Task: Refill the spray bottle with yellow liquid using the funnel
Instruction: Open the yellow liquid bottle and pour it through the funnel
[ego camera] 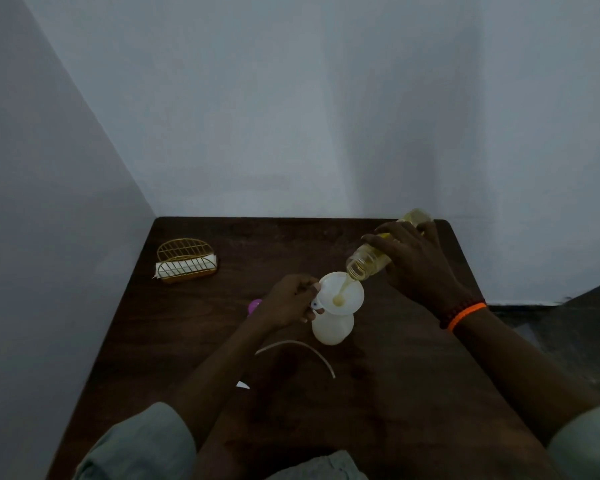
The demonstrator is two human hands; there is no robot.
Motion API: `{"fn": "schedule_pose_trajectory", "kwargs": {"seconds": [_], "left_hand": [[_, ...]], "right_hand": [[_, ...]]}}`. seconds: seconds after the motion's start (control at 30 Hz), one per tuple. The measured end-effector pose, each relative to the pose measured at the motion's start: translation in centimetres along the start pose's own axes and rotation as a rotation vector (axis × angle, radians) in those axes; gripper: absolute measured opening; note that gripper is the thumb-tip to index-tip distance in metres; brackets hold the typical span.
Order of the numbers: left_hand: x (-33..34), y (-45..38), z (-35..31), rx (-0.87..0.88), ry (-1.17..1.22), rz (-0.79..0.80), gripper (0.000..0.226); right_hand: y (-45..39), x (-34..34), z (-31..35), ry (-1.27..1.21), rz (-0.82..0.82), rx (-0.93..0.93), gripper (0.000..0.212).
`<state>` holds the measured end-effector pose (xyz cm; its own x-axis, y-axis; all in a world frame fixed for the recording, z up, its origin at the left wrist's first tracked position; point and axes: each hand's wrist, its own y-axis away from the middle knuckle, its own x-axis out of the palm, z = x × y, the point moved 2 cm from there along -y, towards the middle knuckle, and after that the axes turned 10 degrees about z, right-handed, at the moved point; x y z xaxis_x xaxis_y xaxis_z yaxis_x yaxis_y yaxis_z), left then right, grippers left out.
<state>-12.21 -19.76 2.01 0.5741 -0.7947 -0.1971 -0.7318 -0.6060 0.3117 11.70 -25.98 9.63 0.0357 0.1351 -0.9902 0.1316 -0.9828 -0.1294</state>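
Note:
A white spray bottle body [331, 329] stands upright in the middle of the dark wooden table [378, 393], without its spray head. A white funnel [343, 292] sits in its neck. My left hand [290, 301] pinches the funnel's left rim and tab. My right hand [416, 263] grips a clear bottle of yellow liquid [368, 261], tipped down to the left with its mouth over the funnel. A thin yellow stream runs into the funnel's centre.
A curved white dip tube [302, 351] lies on the table in front of the spray bottle. A pink-purple piece [255, 305] shows behind my left hand. A gold wire napkin holder [186, 261] stands at the back left. Walls close off the back and left.

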Motion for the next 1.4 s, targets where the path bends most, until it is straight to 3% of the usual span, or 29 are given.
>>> {"fn": "schedule_pose_trajectory", "kwargs": {"seconds": [1.4], "left_hand": [[-0.13,0.0,-0.1,-0.014,-0.019,0.007,0.027]], "right_hand": [[-0.25,-0.24,-0.3,0.004,-0.017,-0.001,0.064]]}}
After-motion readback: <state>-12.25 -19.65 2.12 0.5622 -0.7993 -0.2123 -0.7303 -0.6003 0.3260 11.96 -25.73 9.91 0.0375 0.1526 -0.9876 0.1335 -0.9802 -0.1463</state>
